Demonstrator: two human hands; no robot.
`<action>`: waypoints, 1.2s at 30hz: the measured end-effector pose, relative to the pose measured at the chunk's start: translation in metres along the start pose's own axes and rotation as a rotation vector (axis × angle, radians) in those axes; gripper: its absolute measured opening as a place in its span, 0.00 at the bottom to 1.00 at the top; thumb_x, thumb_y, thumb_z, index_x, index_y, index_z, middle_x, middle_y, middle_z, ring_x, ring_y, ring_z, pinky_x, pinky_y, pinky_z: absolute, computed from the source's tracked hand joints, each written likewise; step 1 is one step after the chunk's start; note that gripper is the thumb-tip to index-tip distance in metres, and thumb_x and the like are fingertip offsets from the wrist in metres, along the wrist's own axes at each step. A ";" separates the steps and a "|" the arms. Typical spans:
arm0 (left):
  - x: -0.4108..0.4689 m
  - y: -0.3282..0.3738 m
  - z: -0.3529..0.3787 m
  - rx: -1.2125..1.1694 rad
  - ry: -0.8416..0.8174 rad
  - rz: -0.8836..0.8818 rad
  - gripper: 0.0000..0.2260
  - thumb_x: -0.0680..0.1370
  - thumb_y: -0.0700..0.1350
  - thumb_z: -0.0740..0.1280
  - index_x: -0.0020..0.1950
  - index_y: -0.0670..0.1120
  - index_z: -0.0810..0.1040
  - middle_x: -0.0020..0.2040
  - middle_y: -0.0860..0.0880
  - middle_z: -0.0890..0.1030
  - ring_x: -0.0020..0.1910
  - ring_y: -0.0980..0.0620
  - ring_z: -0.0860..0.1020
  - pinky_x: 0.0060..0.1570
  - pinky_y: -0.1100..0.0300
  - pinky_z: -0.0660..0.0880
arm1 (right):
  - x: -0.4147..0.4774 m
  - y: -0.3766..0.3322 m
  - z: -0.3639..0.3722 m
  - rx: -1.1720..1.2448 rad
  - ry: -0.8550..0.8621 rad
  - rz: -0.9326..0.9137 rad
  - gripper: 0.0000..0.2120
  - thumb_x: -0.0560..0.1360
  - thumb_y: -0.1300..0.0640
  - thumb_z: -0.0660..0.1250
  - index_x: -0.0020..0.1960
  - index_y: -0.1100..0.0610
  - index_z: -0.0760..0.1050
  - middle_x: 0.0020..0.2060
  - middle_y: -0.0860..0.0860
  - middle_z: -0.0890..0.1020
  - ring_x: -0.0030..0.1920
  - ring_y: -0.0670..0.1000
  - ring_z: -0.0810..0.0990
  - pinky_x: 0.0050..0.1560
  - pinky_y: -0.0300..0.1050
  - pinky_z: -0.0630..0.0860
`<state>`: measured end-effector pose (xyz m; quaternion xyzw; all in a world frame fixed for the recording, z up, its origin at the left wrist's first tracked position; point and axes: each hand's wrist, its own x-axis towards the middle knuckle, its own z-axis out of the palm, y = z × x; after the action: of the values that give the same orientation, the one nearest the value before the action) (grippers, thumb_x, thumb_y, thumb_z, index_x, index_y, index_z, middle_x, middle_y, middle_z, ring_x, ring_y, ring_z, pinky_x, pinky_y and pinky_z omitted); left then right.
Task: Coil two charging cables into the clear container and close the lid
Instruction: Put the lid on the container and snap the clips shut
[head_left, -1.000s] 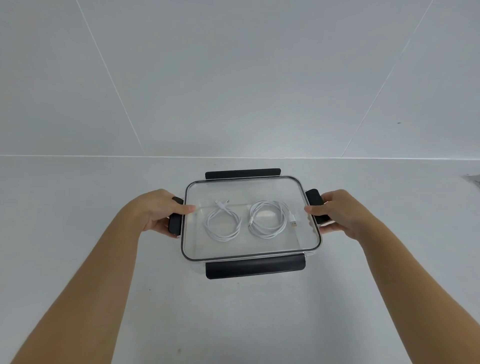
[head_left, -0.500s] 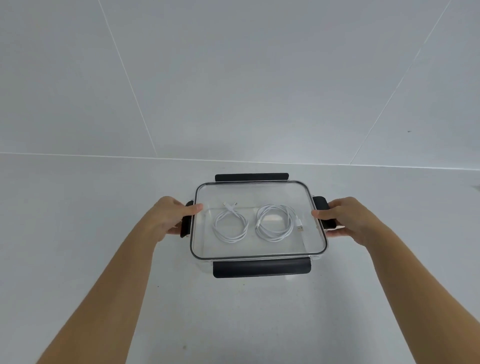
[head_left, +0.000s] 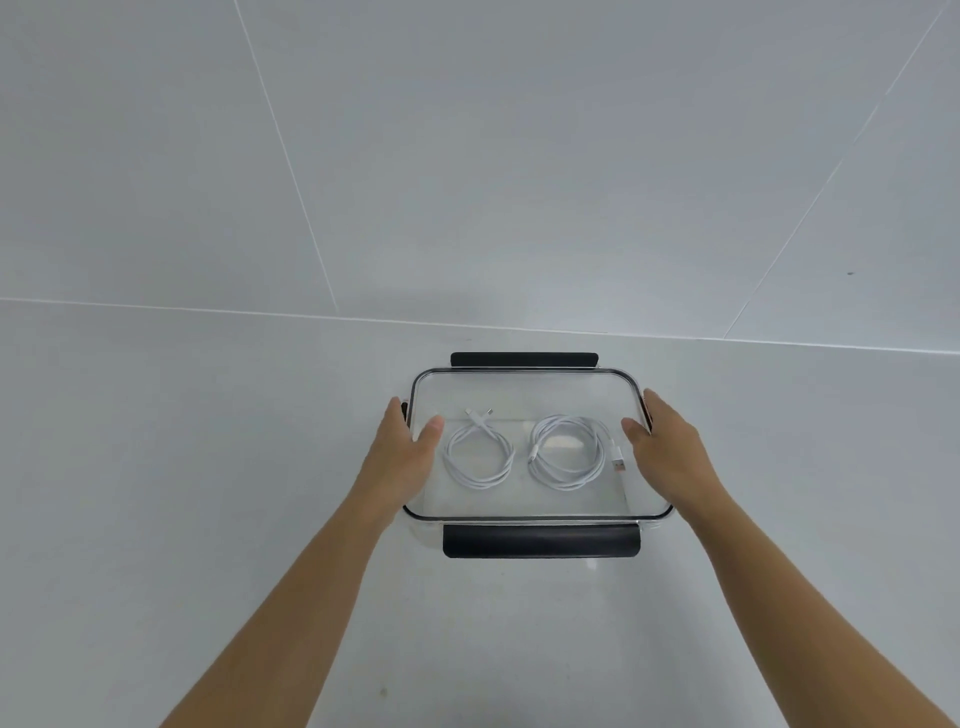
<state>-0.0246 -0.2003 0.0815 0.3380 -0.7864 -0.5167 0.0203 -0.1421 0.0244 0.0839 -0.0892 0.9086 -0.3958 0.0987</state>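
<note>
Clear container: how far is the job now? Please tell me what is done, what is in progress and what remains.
Done: the left cable and the right cable lie coiled inside, with the clear lid on top. In hand: the left hand and the right hand press flat on the lid's short ends. Left: the front latch and back latch seem to stick outward, so probably they need snapping down.

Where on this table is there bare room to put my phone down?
Bare table lies left of the left hand, right of the right hand, and in front of the near clasp. Crowded: the container, flanked by both hands.
</note>
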 end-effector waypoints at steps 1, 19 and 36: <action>0.001 -0.001 0.001 -0.011 0.001 -0.009 0.30 0.80 0.54 0.56 0.77 0.46 0.46 0.78 0.49 0.52 0.76 0.50 0.54 0.72 0.53 0.53 | 0.001 0.001 -0.001 0.011 -0.001 0.015 0.09 0.79 0.62 0.56 0.40 0.59 0.61 0.34 0.51 0.67 0.36 0.52 0.64 0.34 0.45 0.61; 0.008 -0.014 0.004 -0.290 0.031 -0.016 0.20 0.78 0.49 0.62 0.70 0.48 0.66 0.64 0.52 0.74 0.62 0.52 0.71 0.58 0.59 0.65 | 0.008 0.023 -0.006 0.425 -0.042 0.059 0.08 0.76 0.65 0.59 0.42 0.70 0.66 0.34 0.55 0.65 0.37 0.54 0.60 0.40 0.46 0.59; -0.031 0.015 0.020 0.540 -0.175 0.879 0.29 0.74 0.62 0.58 0.71 0.50 0.66 0.72 0.54 0.67 0.73 0.57 0.58 0.73 0.58 0.53 | 0.023 -0.019 0.005 -0.425 -0.093 -0.770 0.22 0.75 0.47 0.57 0.65 0.57 0.73 0.62 0.52 0.78 0.65 0.53 0.74 0.63 0.46 0.67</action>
<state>-0.0157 -0.1633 0.0942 -0.0753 -0.9580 -0.2645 0.0815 -0.1614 0.0031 0.0923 -0.4573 0.8649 -0.2038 -0.0359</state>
